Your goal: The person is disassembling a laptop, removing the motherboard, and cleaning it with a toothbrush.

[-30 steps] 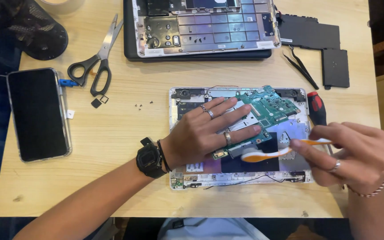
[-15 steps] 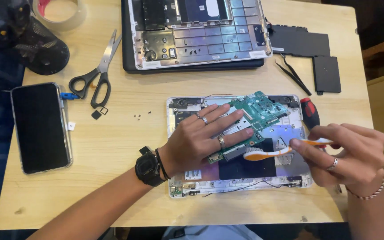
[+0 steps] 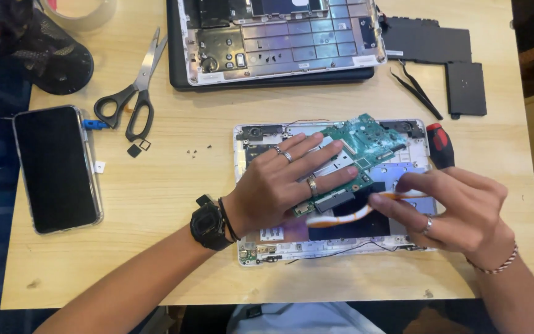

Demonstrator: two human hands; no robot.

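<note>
An opened white laptop base point(image 3: 251, 247) lies on the wooden table in front of me. A green circuit board point(image 3: 366, 139) rests tilted across it. My left hand point(image 3: 292, 179) lies flat on the board with fingers spread, pressing it down; it wears rings and a black watch at the wrist. My right hand point(image 3: 458, 210) grips an orange and white toothbrush point(image 3: 347, 216) by its handle. The brush head reaches under the board's lower edge, near my left fingertips. A red and black screwdriver point(image 3: 440, 145) lies just right of the laptop base.
A second opened laptop shell point(image 3: 279, 37) sits at the back. Black scissors point(image 3: 134, 93), a dark phone point(image 3: 57, 167) and small loose screws point(image 3: 196, 150) lie to the left. Black tweezers point(image 3: 415, 89) and a black battery pack point(image 3: 446, 55) lie at the back right. Tape roll point(image 3: 84, 12) top left.
The view has shifted slightly. My right hand has moved the toothbrush a little left and down along the board's lower edge. My left hand stays pressed on the board.
</note>
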